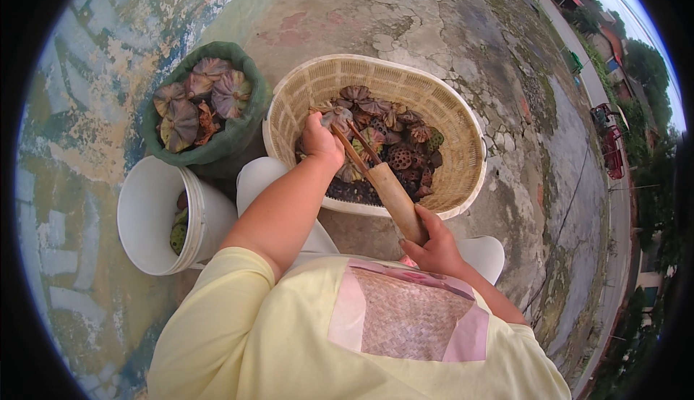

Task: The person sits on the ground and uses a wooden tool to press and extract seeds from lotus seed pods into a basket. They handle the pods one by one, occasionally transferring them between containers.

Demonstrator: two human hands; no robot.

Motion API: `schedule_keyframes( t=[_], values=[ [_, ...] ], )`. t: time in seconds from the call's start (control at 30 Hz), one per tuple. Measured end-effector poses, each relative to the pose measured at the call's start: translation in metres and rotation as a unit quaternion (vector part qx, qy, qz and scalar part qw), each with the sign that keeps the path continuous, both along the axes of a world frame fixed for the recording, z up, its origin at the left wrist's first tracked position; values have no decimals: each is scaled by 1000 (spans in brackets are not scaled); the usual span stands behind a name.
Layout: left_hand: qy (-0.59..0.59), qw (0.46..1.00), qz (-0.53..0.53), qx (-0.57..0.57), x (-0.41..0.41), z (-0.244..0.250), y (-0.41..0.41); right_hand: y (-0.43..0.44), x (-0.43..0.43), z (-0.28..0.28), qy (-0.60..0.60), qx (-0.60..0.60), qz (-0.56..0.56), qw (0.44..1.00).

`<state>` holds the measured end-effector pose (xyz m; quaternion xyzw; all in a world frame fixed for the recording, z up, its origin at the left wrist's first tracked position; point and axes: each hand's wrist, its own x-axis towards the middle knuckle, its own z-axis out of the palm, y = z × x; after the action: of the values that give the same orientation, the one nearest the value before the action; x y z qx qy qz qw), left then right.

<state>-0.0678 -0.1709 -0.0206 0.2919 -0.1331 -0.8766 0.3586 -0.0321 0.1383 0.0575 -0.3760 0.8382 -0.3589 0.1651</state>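
Observation:
My left hand (pixel 321 138) holds a dried lotus seed pod (pixel 340 117) over the near left part of an oval plastic basket (pixel 374 66). In my right hand (pixel 436 242) is the thick handle of a two-pronged bamboo tool (pixel 393 194). Its two prongs point away from me and reach the pod at my left fingers; whether they grip it I cannot tell. Below lie brown lotus seed pods (pixel 400 157), some showing their holes, with a greenish one (pixel 435 138) at the right. Dark loose lotus seeds (pixel 352 193) cover the basket's near bottom.
Left of the basket stands a green mesh sack (pixel 246 134) of lotus pods (pixel 230 93). A white bucket (pixel 143 210), tilted towards the left, has green pods (pixel 179 232) inside. A painted, peeling wall (pixel 81 129) rises at the left. Cracked concrete (pixel 423 25) surrounds the basket.

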Motion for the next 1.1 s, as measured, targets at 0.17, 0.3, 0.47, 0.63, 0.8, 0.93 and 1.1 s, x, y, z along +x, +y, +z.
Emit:
schedule_keyframes(
  t=[0.17,0.3,0.47,0.63,0.8,0.93,1.1],
  values=[
    [-57,998,-28,-6,9,10,18,-8,-2,1,-20,6,-15,1000],
    [-128,989,-76,-22,11,-2,18,-11,-2,2,-81,3,-34,996],
    [-183,974,-123,-53,14,4,29,-11,0,2,-185,-13,-58,981],
    [-343,912,-158,-162,13,8,43,0,-7,-14,-412,-92,-96,901],
    [-338,795,-229,-448,24,24,66,22,-20,-23,-692,-238,-81,676],
    [-272,641,-245,-675,37,16,82,56,-29,-57,-786,-301,-40,538],
    [-206,597,-248,-735,49,19,92,84,-28,-53,-778,-314,-61,540]
  ],
)
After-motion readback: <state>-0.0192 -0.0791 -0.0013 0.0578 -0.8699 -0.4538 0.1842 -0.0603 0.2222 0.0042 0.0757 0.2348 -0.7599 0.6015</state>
